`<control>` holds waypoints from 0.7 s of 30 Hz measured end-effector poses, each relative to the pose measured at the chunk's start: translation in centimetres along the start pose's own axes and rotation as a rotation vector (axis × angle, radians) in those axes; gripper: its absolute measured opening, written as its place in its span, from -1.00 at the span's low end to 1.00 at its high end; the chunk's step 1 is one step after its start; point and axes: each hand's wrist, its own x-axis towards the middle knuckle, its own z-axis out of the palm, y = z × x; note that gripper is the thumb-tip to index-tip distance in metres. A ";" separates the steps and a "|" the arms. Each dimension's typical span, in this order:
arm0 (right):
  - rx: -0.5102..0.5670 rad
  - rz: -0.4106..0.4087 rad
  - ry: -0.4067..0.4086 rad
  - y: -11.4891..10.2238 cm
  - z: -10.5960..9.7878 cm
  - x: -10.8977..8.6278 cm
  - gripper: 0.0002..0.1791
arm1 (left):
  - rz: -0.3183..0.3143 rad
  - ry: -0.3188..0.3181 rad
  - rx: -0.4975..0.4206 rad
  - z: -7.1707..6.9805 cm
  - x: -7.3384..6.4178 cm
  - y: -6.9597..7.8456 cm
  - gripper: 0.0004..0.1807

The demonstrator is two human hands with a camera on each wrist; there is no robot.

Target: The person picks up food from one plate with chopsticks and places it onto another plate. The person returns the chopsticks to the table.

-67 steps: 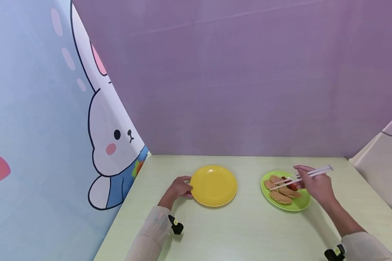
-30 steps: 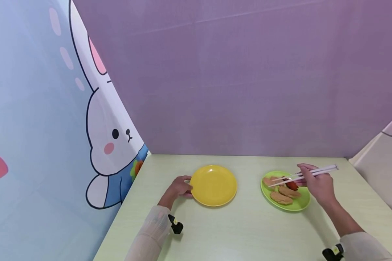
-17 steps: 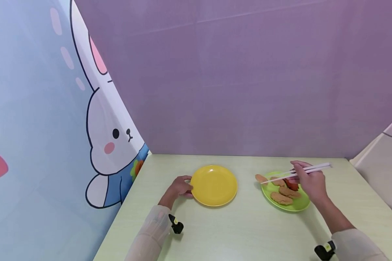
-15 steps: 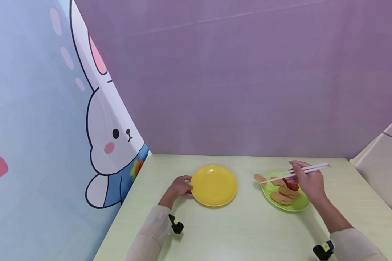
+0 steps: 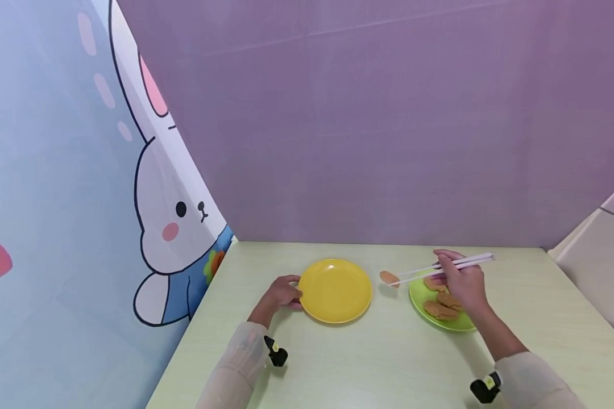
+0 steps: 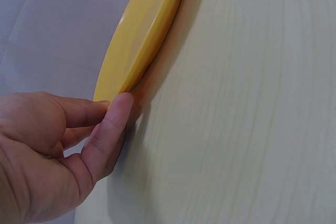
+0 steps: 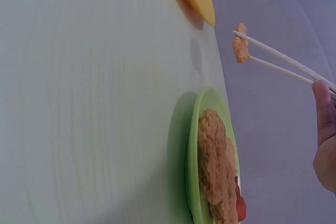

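My right hand (image 5: 461, 281) holds a pair of white chopsticks (image 5: 452, 266), whose tips pinch a small orange-brown piece of food (image 5: 389, 278), like a fried nugget. The piece hangs above the table between the two plates; the right wrist view shows the nugget (image 7: 240, 43) held clear of the surface. Below the hand sits a green plate (image 5: 417, 304) with several breaded pieces (image 5: 440, 311); a red item (image 7: 240, 201) on it shows in the right wrist view. My left hand (image 5: 282, 292) pinches the left rim of a bare yellow plate (image 5: 335, 291) between thumb and fingers (image 6: 113, 124).
Both plates stand on a pale wood-grain table (image 5: 368, 363). A purple cloth wall (image 5: 368, 125) rises at its back edge. To the left is a blue curtain (image 5: 56, 199) with a cartoon rabbit, and a pale panel (image 5: 598, 272) stands to the right.
My right hand has lifted one nugget off the green plate with the chopsticks and moved it left toward the yellow plate. My left hand has stayed at the yellow rim.
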 end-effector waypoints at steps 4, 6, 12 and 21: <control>0.039 0.012 -0.018 -0.2 1.0 0.1 -0.50 | -0.010 -0.001 0.008 -0.1 0.1 0.1 -0.40; 0.056 0.017 -0.027 -0.3 1.6 0.2 -0.53 | -0.018 0.000 0.013 -0.1 0.1 0.2 -0.40; 0.046 0.032 -0.048 -0.4 3.2 0.1 -0.45 | -0.019 0.002 0.010 -0.1 0.0 0.1 -0.39; 0.041 0.034 -0.049 -0.3 6.0 0.4 -0.45 | -0.015 0.006 0.005 -0.4 0.1 0.1 -0.39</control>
